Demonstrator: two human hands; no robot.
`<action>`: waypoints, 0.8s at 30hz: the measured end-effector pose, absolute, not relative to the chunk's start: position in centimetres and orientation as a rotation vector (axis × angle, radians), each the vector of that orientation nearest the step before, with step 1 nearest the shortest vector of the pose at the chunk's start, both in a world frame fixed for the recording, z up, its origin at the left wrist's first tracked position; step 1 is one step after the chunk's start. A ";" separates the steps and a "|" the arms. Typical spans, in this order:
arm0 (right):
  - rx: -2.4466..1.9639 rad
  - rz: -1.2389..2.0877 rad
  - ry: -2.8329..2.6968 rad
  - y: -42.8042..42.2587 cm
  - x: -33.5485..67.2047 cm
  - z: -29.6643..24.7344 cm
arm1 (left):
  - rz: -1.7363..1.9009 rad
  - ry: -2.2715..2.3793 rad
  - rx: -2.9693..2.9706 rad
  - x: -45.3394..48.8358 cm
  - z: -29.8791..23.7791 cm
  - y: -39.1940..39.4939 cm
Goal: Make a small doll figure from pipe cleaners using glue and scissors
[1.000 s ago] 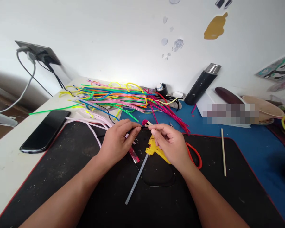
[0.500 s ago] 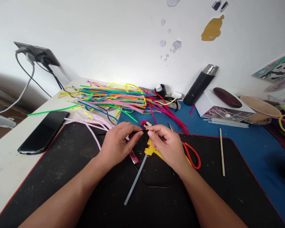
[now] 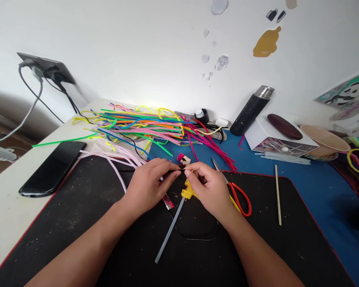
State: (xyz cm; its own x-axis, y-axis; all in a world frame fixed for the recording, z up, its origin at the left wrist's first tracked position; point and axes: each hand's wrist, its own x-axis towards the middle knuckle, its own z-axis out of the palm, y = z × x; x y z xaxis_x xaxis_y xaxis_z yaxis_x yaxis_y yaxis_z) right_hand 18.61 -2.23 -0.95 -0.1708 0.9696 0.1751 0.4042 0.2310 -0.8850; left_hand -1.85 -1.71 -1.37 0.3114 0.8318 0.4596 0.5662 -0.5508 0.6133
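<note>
Between the fingertips of my left hand [image 3: 152, 179] and my right hand [image 3: 211, 189], a thin black pipe cleaner [image 3: 182, 170] is pinched, both hands closed on it. Its far end [image 3: 126, 171] pokes out left of my left hand. Beneath my right hand lies a yellow glue gun [image 3: 187, 191], partly covered, with a long translucent glue stick [image 3: 170, 231] in its back. Just beyond the fingertips is a small pink and cream piece [image 3: 184, 159]. Red-handled scissors [image 3: 242, 201] lie right of my right hand. A pink lighter [image 3: 168, 202] rests partly hidden beside my left hand.
Colourful pipe cleaners [image 3: 149, 124] are heaped at the back, with pale lilac ones [image 3: 116, 155] in front. A phone [image 3: 52, 169] lies left. To the right are a wooden stick [image 3: 278, 195], glue sticks [image 3: 283, 158], a white box [image 3: 263, 127] and a leaning black flask [image 3: 251, 111].
My hands stay pinched on the black pipe cleaner and have shifted slightly. The view has tilted a little, so more of the scissors shows beside my right hand.
</note>
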 end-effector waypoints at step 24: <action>-1.417 0.454 -2.139 -2.1 19.8 0.5 | 1.542 1.461 1.274 -5.6 4.6 -2.2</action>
